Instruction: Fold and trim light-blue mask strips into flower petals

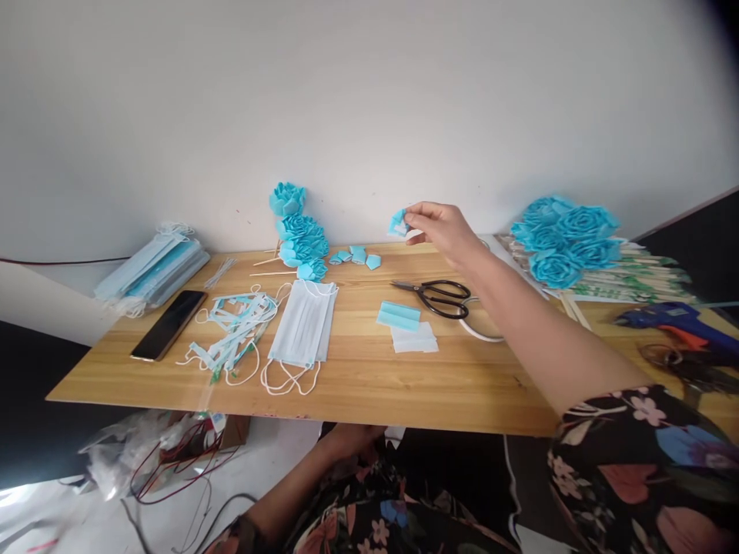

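In the head view, the right hand [437,228] pinches a small blue piece [396,223], partly covering it, above the wooden table [369,388]. The left hand [358,440] is below the front edge, fingers obscured, grip impossible to tell. The glue gun [681,319] is cut off.

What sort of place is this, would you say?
Probably a small craft workspace, perhaps at home: a wooden table against a plain wall holds a bunch of blue flowers, face masks and black-handled scissors.
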`<state>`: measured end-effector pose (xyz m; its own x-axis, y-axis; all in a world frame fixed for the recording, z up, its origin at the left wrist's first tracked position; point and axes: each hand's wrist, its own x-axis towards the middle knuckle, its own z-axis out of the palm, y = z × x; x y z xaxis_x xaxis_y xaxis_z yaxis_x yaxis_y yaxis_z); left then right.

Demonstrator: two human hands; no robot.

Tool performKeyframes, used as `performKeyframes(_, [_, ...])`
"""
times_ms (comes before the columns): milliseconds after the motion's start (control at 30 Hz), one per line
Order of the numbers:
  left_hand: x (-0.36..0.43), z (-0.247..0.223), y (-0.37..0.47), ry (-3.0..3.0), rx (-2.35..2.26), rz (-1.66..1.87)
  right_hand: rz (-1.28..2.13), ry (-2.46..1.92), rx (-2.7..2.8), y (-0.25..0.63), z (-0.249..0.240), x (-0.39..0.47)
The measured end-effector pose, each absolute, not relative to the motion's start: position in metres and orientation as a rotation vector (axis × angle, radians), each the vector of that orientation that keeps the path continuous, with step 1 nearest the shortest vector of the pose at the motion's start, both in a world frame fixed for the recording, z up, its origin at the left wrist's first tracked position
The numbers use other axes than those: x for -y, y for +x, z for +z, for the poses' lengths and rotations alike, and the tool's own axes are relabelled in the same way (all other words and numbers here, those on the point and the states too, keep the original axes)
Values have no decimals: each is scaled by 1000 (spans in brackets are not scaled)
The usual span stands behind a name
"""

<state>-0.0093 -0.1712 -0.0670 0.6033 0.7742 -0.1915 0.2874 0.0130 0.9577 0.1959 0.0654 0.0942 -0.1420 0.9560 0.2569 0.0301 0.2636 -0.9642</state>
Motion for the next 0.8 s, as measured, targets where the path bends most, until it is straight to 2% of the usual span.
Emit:
performKeyframes(67, [183,-67,-20,1642,-824,289,1107,-943,1483,189,97,-62])
performKeyframes(167, [197,-34,-44,1672,-613,136,1145,-914,1513,180,94,-58])
performKeyframes(333, [177,60,-71,1647,-626,302,1153,-849,1520,170,99,-53])
performKeyframes(433, [131,93,-68,1736,-821,557,1126,-829,1527,164,107,-50])
performKeyframes(600, [35,96,-34,1574,-1088,1179,1058,-808,1603,167,112,-42])
performKeyframes(800, [-12,93,12,1368,-977,1260,894,-848,1685,175,115,-39])
